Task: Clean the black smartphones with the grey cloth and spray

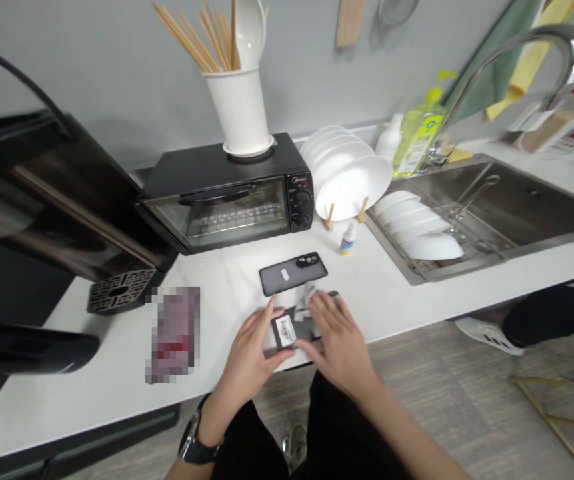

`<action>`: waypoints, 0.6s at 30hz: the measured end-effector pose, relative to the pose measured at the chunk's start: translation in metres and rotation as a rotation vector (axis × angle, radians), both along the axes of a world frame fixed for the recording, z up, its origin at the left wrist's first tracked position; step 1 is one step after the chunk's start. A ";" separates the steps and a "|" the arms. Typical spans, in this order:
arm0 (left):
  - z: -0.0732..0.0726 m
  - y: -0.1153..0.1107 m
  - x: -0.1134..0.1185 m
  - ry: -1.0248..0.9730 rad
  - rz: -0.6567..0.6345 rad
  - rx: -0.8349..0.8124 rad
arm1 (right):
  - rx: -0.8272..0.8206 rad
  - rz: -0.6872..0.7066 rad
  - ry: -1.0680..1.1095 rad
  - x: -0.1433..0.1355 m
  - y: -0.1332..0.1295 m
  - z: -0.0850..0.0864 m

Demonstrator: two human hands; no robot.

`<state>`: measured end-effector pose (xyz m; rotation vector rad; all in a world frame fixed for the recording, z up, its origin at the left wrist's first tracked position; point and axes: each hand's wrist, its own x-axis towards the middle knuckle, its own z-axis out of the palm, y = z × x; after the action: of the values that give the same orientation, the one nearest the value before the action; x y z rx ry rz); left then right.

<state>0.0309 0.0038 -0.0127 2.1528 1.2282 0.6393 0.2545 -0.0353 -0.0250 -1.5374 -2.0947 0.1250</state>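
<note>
A dark flat phone [307, 329] with a white barcode sticker [285, 331] on its left end lies at the counter's front edge. My left hand [253, 347] grips its left end between thumb and fingers. Over its right part, my right hand [335, 337] presses a crumpled grey-white cloth [307, 301] onto the surface, thumb along the near edge. The hand covers much of the phone's right end. Just behind lies a black-rimmed phone case [294, 273] with camera openings and a small white label. Farther back stands a small spray bottle [348, 240].
A black toaster oven [237, 193] carries a white utensil cup [239, 110]. White plates [354, 187] stand in a rack beside the sink [517, 200], with bowls [424, 230] inside. A coffee machine [87, 200] and a pixelated item [174, 333] are left. Another person's shoe [489, 335] shows right.
</note>
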 end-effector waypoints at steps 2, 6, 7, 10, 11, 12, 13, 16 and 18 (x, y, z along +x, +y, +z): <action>-0.003 -0.001 -0.001 0.002 -0.001 0.035 | -0.016 0.104 0.061 -0.034 -0.001 0.006; -0.001 -0.006 0.002 0.005 0.046 0.057 | -0.050 0.228 0.047 -0.039 -0.032 0.005; 0.001 -0.007 0.003 -0.001 0.057 0.049 | -0.054 0.216 0.027 -0.024 -0.038 0.002; 0.005 -0.008 0.006 -0.011 0.067 0.016 | -0.015 0.021 -0.027 0.031 -0.038 -0.007; 0.006 -0.007 0.006 -0.012 0.066 0.005 | 0.006 -0.055 -0.036 0.043 -0.031 -0.009; 0.006 -0.007 0.006 -0.012 0.065 -0.004 | 0.020 -0.112 -0.040 0.049 -0.023 -0.010; 0.006 -0.006 0.006 -0.013 0.066 -0.009 | 0.028 -0.143 -0.041 0.048 -0.014 -0.010; 0.003 -0.005 0.004 -0.020 0.064 -0.002 | 0.015 -0.078 -0.025 0.008 0.005 -0.004; 0.000 -0.004 0.002 -0.019 0.068 0.016 | -0.006 0.037 0.006 -0.029 0.005 0.003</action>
<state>0.0333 -0.0006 -0.0123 2.1208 1.2956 0.6991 0.2256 -0.0305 -0.0220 -1.5012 -2.1207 0.1493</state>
